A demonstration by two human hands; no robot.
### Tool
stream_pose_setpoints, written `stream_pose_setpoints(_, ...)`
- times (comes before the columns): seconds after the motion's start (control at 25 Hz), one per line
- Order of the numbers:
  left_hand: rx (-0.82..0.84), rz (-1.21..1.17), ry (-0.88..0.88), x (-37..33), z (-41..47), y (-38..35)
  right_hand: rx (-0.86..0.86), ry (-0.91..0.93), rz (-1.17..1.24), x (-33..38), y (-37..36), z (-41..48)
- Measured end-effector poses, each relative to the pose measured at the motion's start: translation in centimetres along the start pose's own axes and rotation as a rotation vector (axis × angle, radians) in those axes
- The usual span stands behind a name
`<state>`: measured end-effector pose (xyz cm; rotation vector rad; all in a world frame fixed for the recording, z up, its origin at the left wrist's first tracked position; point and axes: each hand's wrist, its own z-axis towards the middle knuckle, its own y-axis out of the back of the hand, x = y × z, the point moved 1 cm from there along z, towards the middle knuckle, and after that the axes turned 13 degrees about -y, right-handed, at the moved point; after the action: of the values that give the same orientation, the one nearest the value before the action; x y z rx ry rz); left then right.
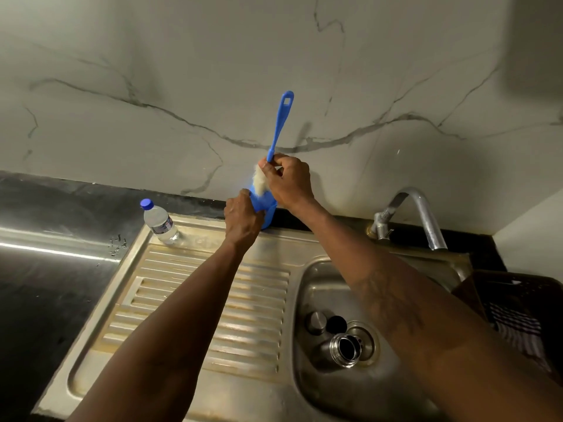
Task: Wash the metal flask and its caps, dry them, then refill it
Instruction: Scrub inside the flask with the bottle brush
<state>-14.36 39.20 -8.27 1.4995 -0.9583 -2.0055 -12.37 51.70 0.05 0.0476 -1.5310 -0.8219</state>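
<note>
Fetching the brush (280, 126), I judge; my right hand (288, 181) pinches its handle at twelve o'clock, my left hand (242, 219) grips the blue holder (269, 210); the flask (344, 350) lies open in the sink (320, 269) at five o'clock; next, bristles into its mouth.

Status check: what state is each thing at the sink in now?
Long-handled blue plastic bottle brush: held by right grip, bristles at the container's mouth.
Blue plastic container: held by left grip.
Steel flask: uncapped, in the sink basin.
Round metal cap: off, in the basin.
Black cap: off, beside it.
Clear plastic water bottle: upright, capped.
Curved metal tap: no water running.
</note>
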Motion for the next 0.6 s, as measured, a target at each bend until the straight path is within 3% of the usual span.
stream_pose_setpoints(0.36,0.008,0.002,-0.042,-3.1,-1.2,1.3,-0.222,0.120,0.190,1.9,6.2,-3.1)
stream_pose_setpoints(0.6,0.028,-0.209,-0.258,-6.7,-4.6,1.6,-0.213,0.014,0.387,0.0,9.1,-7.2)
